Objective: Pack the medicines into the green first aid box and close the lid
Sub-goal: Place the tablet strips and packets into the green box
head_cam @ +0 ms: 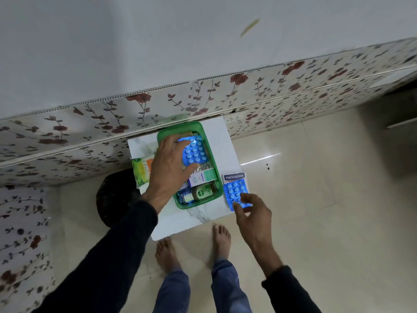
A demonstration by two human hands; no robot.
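Observation:
The green first aid box (216, 168) stands open on a small white table (216, 134). My left hand (168, 167) reaches over it and holds a blue blister pack (195, 151) by its left edge, just above the box's contents. Inside lie a white and teal carton (202, 176), a small green-labelled bottle (204, 192) and a small white bottle (187, 197). To the right of the box, my right hand (253, 214) grips the near end of a second blue blister pack (235, 191). That pack rests partly on a Hansaplast box (234, 176).
A green and orange packet (142, 171) lies on the table left of the box. A dark round object (112, 195) sits on the floor beside the table. A floral-patterned ledge (203, 96) runs behind. My bare feet (194, 249) stand on the tiled floor at the table's near edge.

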